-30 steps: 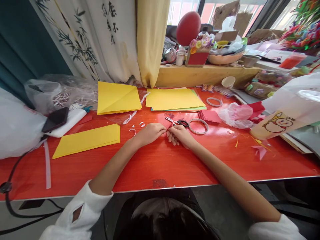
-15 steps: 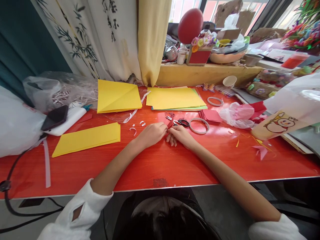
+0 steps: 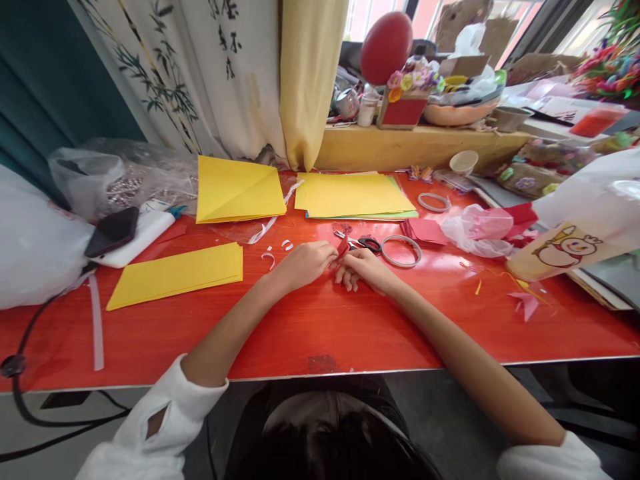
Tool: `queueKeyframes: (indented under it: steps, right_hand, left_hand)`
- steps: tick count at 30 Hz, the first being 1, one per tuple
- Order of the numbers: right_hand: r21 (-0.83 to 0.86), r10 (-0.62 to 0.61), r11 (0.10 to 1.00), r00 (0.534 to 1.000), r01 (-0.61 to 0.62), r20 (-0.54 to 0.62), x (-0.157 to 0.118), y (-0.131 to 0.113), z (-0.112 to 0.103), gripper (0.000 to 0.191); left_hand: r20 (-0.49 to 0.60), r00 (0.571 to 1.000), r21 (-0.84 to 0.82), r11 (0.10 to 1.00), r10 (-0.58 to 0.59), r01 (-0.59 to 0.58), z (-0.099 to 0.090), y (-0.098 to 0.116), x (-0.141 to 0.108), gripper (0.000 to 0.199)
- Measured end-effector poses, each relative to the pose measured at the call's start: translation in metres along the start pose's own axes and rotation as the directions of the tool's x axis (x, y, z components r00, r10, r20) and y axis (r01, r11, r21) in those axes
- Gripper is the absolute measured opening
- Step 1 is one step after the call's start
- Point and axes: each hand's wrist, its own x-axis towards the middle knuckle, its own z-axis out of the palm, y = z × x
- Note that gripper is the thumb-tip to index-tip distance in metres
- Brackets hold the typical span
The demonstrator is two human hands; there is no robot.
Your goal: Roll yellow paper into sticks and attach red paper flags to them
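Note:
A small piece of folded red paper (image 3: 343, 247) is pinched between my two hands above the red table (image 3: 280, 333). My left hand (image 3: 309, 265) grips its left side with closed fingertips. On the other side my right hand (image 3: 364, 268) pinches it between thumb and finger, the other fingers curled below. Just beyond the paper lie scissors (image 3: 369, 245) with black handles, partly hidden by it. A roll of tape (image 3: 401, 251) rests to the right of the scissors. Small white paper scraps (image 3: 287, 245) lie beyond my left hand.
Yellow paper sheets (image 3: 175, 275) lie at left, with more yellow stacks (image 3: 353, 195) at the back. A phone (image 3: 114, 232) rests on a white object. Red paper pieces (image 3: 425, 231), a pink-and-white plastic bag (image 3: 477, 230) and a drink cup (image 3: 555, 250) stand at right.
The camera view has shifted slightly. Both hands stay in nearly the same place, and the red paper between them shows a little more upright.

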Motion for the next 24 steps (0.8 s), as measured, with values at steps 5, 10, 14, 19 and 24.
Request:
queueKeyframes:
  steps: [5, 10, 14, 19, 24]
  right_hand:
    - [-0.009, -0.006, 1.0, 0.999, 0.007, 0.042, -0.001, 0.001, -0.003, 0.016]
    - [-0.022, -0.014, 1.0, 0.998, 0.015, 0.069, -0.002, 0.002, -0.005, 0.017]
    - [-0.031, -0.01, 0.999, 0.997, 0.012, 0.071, -0.003, 0.001, -0.005, 0.017]
    - [-0.043, 0.0, 0.999, 0.996, 0.004, 0.087, -0.004, -0.002, -0.006, 0.018]
    - [-0.056, 0.001, 0.998, 0.992, 0.006, 0.128, -0.005, -0.003, -0.009, 0.018]
  left_hand:
    - [0.001, 1.0, -0.03, 1.0, 0.003, -0.003, 0.0, -0.001, 0.0, 0.025]
    - [0.015, 1.0, -0.046, 0.999, -0.007, 0.007, -0.002, 0.002, 0.0, 0.026]
    - [0.029, 1.0, -0.074, 0.997, 0.001, 0.001, -0.002, 0.002, 0.0, 0.027]
    - [0.054, 0.998, -0.148, 0.989, 0.013, -0.005, -0.003, 0.001, 0.001, 0.027]
    - [0.104, 0.995, -0.253, 0.967, -0.006, 0.033, -0.011, 0.004, 0.002, 0.023]
